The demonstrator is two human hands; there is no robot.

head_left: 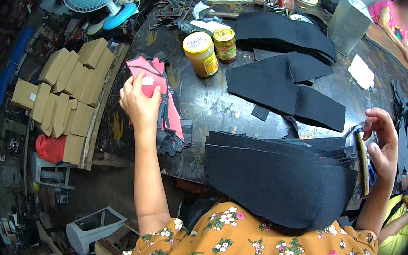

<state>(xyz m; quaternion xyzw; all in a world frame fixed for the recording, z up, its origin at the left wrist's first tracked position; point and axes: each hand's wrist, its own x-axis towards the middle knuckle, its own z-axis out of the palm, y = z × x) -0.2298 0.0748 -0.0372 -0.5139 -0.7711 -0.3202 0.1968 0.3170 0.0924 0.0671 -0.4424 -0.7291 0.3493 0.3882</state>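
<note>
One hand, the left hand [140, 104], thumb and fingers parted, touches pink pieces [175, 121] lying lengthwise away from the body on the counter [216, 106]; whether it pinches, I cannot tell. The right hand [384, 142], loosely spread, is well apart, past the black stack [273, 180].

Flat pink pieces [174, 120], heaped over dark strips [169, 141], wooden-handled tool [363, 164], just beside stacked black panels [272, 175]

left hand [141, 109]: arm [147, 181] extended, fingers [128, 86] bent | right hand [387, 142]: fingers curled, thumb [376, 155] apart
</note>
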